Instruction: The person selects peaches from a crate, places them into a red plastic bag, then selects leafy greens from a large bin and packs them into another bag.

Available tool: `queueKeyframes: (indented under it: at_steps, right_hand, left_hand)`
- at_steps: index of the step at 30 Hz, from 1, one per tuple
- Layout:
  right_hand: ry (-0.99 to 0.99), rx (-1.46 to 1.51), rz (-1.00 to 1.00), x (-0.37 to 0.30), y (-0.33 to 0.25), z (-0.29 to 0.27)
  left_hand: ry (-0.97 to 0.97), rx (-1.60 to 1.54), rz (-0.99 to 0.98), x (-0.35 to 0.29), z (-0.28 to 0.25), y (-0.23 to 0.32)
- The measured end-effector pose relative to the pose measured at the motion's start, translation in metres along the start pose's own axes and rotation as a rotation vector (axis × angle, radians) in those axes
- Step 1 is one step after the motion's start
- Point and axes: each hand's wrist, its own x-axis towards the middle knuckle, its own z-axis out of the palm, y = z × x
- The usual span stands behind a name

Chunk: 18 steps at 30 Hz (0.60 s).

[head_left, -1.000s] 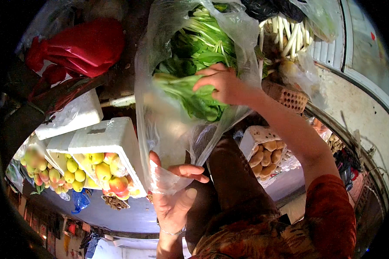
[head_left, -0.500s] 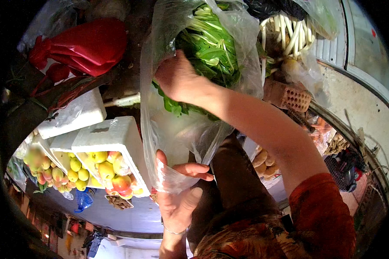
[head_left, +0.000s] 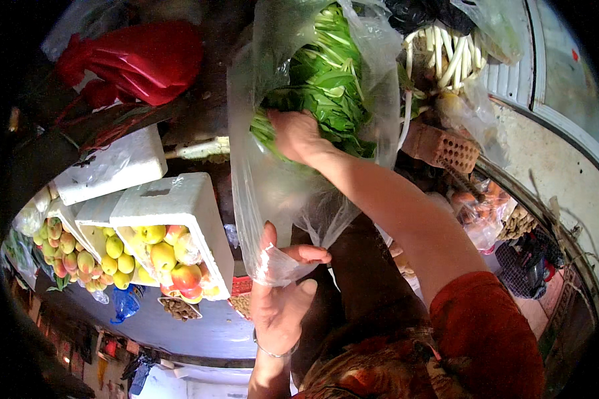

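Note:
A large clear plastic bag full of leafy greens with pale stems lies in front of me, its mouth toward my body. My right hand reaches inside from the right, closed round a bunch of greens. The stems of that bunch stick out to the left of the fist; its leaves merge with the pile behind. Close to my body, my left hand holds the bag's near edge. Plastic drapes over its fingers, and the thumb stands apart below them.
White foam boxes of yellow-red fruit stand at left, a red plastic bag beyond them. On the right are white-stalked vegetables, a perforated brick and bagged orange produce.
My right hand has drawn slightly nearer and right within the bag. Stems now show left of the fist, where leaves hung below it before. The left hand keeps its hold.

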Motion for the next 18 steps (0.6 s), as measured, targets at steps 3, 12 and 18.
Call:
queueKeyframes:
  at_steps: [3, 12, 18]
  right_hand:
    - [-0.009, 0.256, -0.013, -0.026, 0.014, -0.041]
    - [0.17, 0.57, -0.086, -0.153, -0.008, -0.162]
    - [0.346, 0.365, -0.374, -0.224, -0.078, -0.183]
  left_hand:
    - [0.054, 0.047, -0.01, -0.001, -0.001, 0.006]
    - [0.256, 0.065, 0.005, -0.019, -0.023, 0.008]
    - [0.214, 0.119, 0.168, -0.035, -0.004, 0.052]
